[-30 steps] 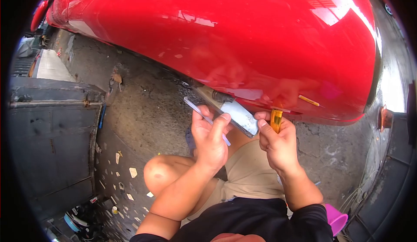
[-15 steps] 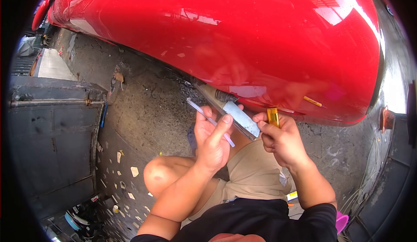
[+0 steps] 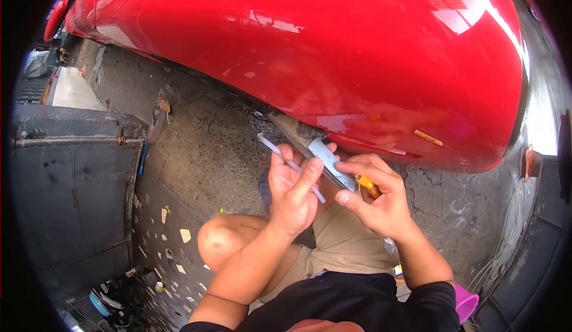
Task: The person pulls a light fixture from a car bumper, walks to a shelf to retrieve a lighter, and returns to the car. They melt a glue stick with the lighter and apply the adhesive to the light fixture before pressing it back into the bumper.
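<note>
Seen from a head-worn camera looking down: a person in a black top and beige shorts crouches, the bare knee (image 3: 217,239) lowest in view. Just above it the two hands meet, close together and almost touching. The left hand (image 3: 292,195) is closed around a thin clear rod (image 3: 275,151), which slants up and to the left out of the fist, and its thumb presses against a flat grey metal plate (image 3: 322,150). The right hand (image 3: 378,207) has its lower fingers curled around an amber-handled tool (image 3: 366,184), which now lies low across the palm. Half a second ago that handle stood upright at the lower edge of the car body; it has since dropped away from the paintwork, and the forefinger and thumb have opened towards the near end of the plate. So the tool is off the car, and both hands are now gathered at the plate, which runs from between them up and to the left under the car. Beyond is rough, stained concrete floor (image 3: 202,153). A glossy red car panel (image 3: 357,52) fills the top of the view, with a small yellow sliver (image 3: 428,137) near its lower edge. A dark metal cabinet (image 3: 71,201) stands at far left.
</note>
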Tool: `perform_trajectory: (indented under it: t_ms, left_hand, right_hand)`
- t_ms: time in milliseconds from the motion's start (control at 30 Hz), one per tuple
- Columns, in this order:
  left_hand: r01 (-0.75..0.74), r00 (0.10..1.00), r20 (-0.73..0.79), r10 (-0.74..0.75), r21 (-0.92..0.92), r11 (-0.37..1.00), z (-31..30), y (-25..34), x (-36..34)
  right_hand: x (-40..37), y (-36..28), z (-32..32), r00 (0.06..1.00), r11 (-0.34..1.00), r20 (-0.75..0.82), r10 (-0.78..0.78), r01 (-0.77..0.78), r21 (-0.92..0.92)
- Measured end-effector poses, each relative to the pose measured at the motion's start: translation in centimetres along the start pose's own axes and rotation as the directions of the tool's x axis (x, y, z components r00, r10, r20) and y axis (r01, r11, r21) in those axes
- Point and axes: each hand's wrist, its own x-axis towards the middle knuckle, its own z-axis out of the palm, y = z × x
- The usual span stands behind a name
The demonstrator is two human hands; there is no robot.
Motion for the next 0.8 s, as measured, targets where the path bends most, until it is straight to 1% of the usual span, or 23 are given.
perform_trajectory:
  t_ms: [200,300,400,500,600,700,800]
  left_hand:
    - [-0.008,1.0,-0.005,0.008,0.023,1.0,-0.4,-0.1,0.2]
    - [-0.01,1.0,0.002,0.01,0.028,1.0,-0.5,-0.2,0.3]
    - [-0.018,1.0,0.019,0.018,0.022,1.0,-0.6,-0.2,0.3]
    - [-0.022,1.0,0.014,0.021,0.033,0.999,-0.6,-0.2,0.3]
    - [-0.003,1.0,-0.019,0.002,-0.016,1.0,-0.2,0.2,0.3]
    - [-0.007,0.999,-0.031,0.006,-0.018,1.0,-0.2,0.2,0.2]
    - [-0.011,1.0,-0.009,0.011,-0.045,0.999,-0.2,0.0,0.1]
  right_hand:
    - [0.7,-0.5,-0.4,0.996,0.982,0.069,-0.062,0.073,-0.171]
    - [0.6,-0.6,-0.2,0.996,0.975,0.058,-0.063,0.074,-0.21]
    - [0.6,-0.5,-0.1,0.99,0.964,0.054,-0.127,0.136,-0.227]
    - [0.7,-0.7,-0.2,0.985,0.945,0.092,-0.143,0.164,-0.282]
    - [0.8,-1.1,-0.3,0.978,0.928,0.132,-0.161,0.196,-0.318]
    - [0.7,-0.8,0.0,0.972,0.908,0.11,-0.208,0.234,-0.349]
    - [0.5,-0.7,0.2,0.971,0.881,0.055,-0.233,0.235,-0.41]
